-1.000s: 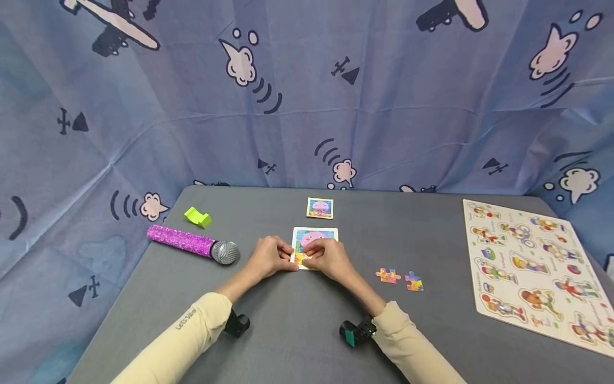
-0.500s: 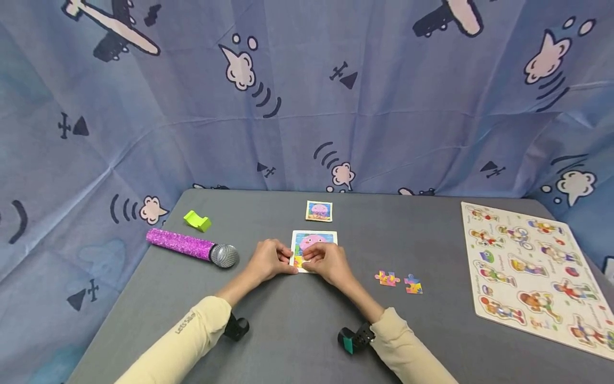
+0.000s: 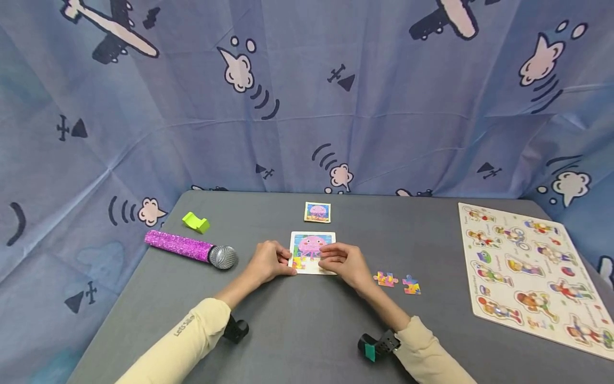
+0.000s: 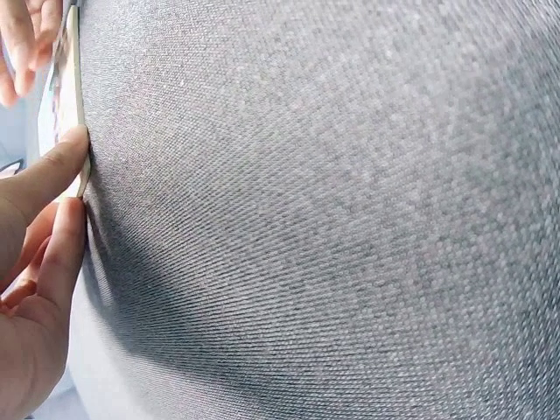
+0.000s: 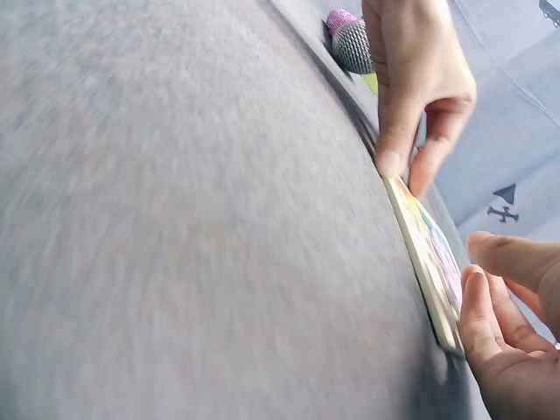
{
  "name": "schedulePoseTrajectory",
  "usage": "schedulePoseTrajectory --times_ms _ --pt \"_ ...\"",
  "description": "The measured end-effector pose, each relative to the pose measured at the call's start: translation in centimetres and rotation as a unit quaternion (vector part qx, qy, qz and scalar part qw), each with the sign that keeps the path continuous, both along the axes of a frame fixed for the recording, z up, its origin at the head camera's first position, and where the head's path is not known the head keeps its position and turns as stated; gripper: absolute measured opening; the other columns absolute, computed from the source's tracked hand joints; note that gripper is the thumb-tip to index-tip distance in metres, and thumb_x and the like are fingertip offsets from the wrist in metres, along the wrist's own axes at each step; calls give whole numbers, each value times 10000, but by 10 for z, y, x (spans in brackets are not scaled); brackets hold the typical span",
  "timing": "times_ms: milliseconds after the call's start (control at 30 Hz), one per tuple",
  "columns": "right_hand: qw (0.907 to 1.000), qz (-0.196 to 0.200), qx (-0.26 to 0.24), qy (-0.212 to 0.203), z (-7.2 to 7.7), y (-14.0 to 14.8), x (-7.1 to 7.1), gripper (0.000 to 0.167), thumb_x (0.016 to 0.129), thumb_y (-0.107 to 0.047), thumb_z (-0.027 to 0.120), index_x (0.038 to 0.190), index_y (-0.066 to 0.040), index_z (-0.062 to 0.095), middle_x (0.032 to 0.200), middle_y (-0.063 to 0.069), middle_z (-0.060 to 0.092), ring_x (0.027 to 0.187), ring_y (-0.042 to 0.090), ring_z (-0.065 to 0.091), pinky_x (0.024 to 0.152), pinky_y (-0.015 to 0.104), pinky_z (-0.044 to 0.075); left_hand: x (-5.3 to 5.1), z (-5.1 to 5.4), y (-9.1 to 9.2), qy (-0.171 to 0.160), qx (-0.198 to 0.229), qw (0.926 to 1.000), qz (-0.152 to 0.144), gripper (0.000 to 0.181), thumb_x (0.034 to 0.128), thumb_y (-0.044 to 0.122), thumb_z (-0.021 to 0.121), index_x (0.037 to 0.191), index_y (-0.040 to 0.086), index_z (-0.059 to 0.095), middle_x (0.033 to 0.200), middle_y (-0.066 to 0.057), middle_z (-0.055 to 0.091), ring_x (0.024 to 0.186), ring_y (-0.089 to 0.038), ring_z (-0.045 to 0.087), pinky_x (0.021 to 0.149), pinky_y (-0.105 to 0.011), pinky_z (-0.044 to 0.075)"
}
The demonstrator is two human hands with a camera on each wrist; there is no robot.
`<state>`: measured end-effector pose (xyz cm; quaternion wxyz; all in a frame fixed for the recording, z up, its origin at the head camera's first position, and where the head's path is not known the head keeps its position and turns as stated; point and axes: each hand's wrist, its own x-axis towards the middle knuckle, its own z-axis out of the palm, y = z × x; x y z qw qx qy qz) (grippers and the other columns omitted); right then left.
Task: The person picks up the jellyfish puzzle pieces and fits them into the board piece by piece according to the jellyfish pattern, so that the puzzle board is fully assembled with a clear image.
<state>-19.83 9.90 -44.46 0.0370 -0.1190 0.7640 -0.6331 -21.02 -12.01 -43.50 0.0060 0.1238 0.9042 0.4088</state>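
Observation:
A small white-framed jigsaw puzzle board [image 3: 312, 246] with a pink octopus picture lies flat mid-table. Its lower left shows a yellow patch, while the lower right is bare and pale. My left hand [image 3: 266, 261] grips the board's left edge near the front corner, thumb and fingers bent around it in the left wrist view. Over the right edge hovers my right hand [image 3: 349, 263], fingers loosely bent, with nothing visible between thumb and fingertips in the right wrist view. Two loose puzzle pieces, a pink-yellow one [image 3: 386, 279] and a blue-yellow one [image 3: 411, 285], lie to its right.
Behind the board lies a small picture card [image 3: 317, 212] with a similar octopus. A purple glitter microphone [image 3: 184, 247] and a green curved block [image 3: 195, 222] are at the left. A large picture board [image 3: 534, 272] covers the right side. A patterned curtain [image 3: 288, 106] hangs behind.
My right hand has moved right from over the board's lower middle to its right edge, uncovering the octopus and bare lower area. My left hand stays at the left edge.

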Motion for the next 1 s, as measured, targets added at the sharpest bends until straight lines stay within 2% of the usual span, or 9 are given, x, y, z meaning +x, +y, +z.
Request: schedulePoseTrajectory --times_ms 267,333,400,533,567,667,800,1000 --pt "9998 -88 130 -92 10 41 8 330 808 65 711 1115 134 613 1036 281 650 824 83 651 706 167 525 1 1 2 -17 -45 9999 95 327 551 46 919 802 -27 722 781 -45 641 629 -57 597 572 -162 495" --pt "9996 -119 236 -64 14 52 11 337 813 52 712 1124 133 609 1042 282 647 808 69 643 658 166 520 1 1 2 -24 -40 9999 91 326 556 47 917 808 -29 724 785 -49 646 630 -62 602 572 -162 495" --pt "9995 -119 280 -44 17 64 14 347 818 42 711 1133 137 602 1051 291 641 813 67 647 664 170 522 1 2 2 -47 -21 10000 79 327 561 46 915 815 -34 724 791 -57 650 637 -75 610 575 -162 496" --pt "9992 -61 375 92 20 84 21 351 832 13 709 1142 134 598 1060 297 634 834 90 660 689 190 537 2 2 1 -30 -16 10000 38 335 560 45 915 818 -39 720 791 -65 647 643 -89 621 579 -162 497" --pt "9990 -26 403 193 20 89 22 349 833 14 707 1139 141 596 1059 304 632 857 98 665 738 197 537 2 3 0 -16 -21 10000 26 335 560 46 915 818 -40 718 786 -64 644 641 -87 619 578 -162 497" --pt "9973 67 593 433 20 101 25 331 834 25 700 1125 146 598 1037 300 638 853 107 666 720 208 544 2 3 -1 44 -30 10000 -18 335 562 48 914 818 -42 717 773 -65 640 631 -78 613 575 -162 497" --pt "9898 181 1251 652 19 117 28 311 819 22 715 1103 111 625 1020 245 662 840 88 649 692 197 539 1 2 -1 63 -16 10000 -58 337 567 51 913 824 -43 716 771 -68 643 630 -81 617 575 -160 499" --pt "9661 212 2307 1142 16 132 30 340 756 -98 808 1050 19 685 989 110 706 862 165 666 733 238 542 1 2 -1 59 39 10000 -58 329 571 49 911 815 -44 711 779 -76 655 637 -102 634 580 -162 506"
